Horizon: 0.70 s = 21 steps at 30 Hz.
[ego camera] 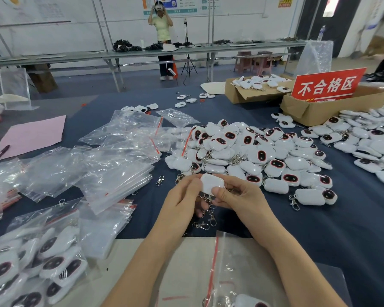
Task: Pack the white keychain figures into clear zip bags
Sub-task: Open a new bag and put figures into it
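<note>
Left hand [183,197], right hand [238,194]: fingers pinch figure [211,183] above counter [319,229], clips [212,219] dangling. Best tuck clips against figure, then slide into bag [233,273] mouth, avoiding zip snag.

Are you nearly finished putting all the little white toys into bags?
Not nearly. Done: a heap of filled clear zip bags lies at the near left. In hand: the left hand and right hand together hold one white keychain figure. Left: a big pile of loose white figures waits beyond the hands, and many empty clear zip bags lie to the left.
</note>
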{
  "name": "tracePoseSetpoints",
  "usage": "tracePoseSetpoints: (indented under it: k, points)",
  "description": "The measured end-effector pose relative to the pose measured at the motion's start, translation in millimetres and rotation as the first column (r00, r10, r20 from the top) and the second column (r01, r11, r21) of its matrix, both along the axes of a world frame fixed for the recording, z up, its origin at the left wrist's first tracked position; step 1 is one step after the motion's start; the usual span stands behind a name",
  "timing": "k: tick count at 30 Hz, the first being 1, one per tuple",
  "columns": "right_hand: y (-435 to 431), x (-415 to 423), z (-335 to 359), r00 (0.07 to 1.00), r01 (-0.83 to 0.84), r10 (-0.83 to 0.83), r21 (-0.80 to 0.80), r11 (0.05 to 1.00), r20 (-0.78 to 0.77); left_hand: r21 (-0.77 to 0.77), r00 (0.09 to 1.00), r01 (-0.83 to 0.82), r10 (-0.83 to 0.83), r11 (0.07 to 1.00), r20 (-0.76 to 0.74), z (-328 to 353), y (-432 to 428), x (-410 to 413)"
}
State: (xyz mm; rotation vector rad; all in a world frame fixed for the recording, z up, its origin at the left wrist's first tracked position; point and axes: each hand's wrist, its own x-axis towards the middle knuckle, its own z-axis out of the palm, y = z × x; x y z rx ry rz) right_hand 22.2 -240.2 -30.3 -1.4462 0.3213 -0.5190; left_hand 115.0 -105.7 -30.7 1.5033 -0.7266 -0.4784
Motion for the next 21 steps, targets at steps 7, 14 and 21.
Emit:
tracePoseSetpoints:
  k: [7, 14, 21]
  points:
    - [3.0, -0.6, -0.1, 0.999, 0.011, -0.014, -0.084, 0.996, -0.044, 0.085, 0.978, -0.003, -0.015, 0.996, 0.209, -2.9, -1.8, -2.8]
    - [2.5, -2.7, 0.8, 0.997, 0.053, -0.059, -0.133, 0.990, -0.049, 0.086, 0.971, 0.022, -0.042, 0.996, 0.234, -5.0, 0.4, -1.9]
    - [7.2, 1.1, 0.3, 0.995, 0.095, -0.099, -0.165, 0.982, -0.016, 0.048, 0.988, -0.008, 0.000, 0.999, 0.154, -9.5, -3.6, -3.9]
